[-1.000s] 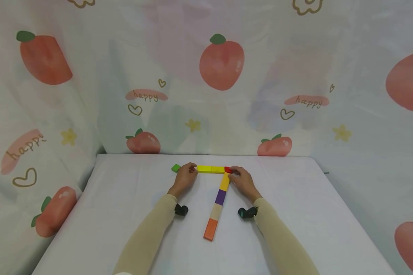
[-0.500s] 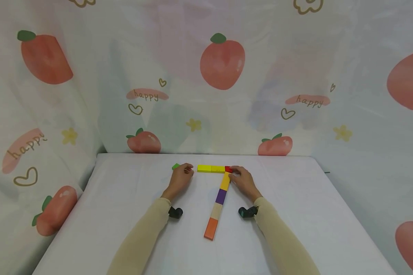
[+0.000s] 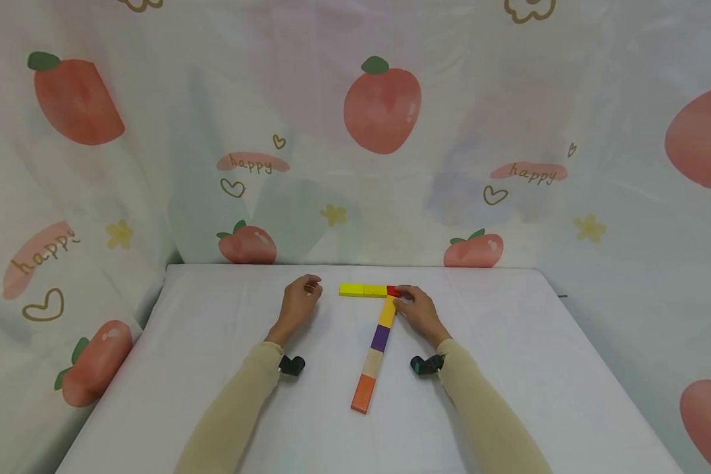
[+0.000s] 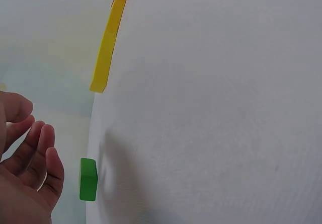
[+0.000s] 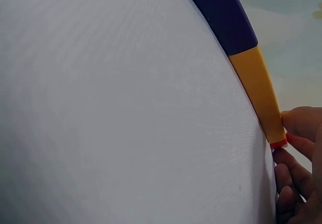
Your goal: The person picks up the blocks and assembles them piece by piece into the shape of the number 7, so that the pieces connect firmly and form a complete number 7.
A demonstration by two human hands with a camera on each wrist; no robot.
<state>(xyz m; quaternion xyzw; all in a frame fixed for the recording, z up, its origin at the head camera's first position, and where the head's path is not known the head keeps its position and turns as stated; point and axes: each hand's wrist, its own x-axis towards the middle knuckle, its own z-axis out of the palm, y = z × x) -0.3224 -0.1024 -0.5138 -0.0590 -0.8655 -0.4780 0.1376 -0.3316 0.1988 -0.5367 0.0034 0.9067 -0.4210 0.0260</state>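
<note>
Toward the back of the table, two yellow blocks (image 3: 363, 291) lie end to end with a small red block (image 3: 392, 289) at their right end. From that corner a slanting row runs toward the front: an amber block (image 3: 387, 313), a purple block (image 3: 380, 338), a beige block (image 3: 372, 363) and an orange block (image 3: 363, 394). My right hand (image 3: 419, 313) pinches at the corner, thumb against the amber block and a finger at the red one. My left hand (image 3: 299, 301), loosely curled and holding nothing, hovers beside a green block (image 4: 88, 179), which it hides in the head view.
The blocks lie on a white-covered table (image 3: 509, 395). A fruit-printed cloth (image 3: 308, 197) hangs behind it and along the left side. Small black cameras sit on both wrists, the left camera (image 3: 292, 366) low over the table.
My left hand has let go at the left end of the yellow blocks and moved left, now covering the green block in the head view. The right hand stays at the corner.
</note>
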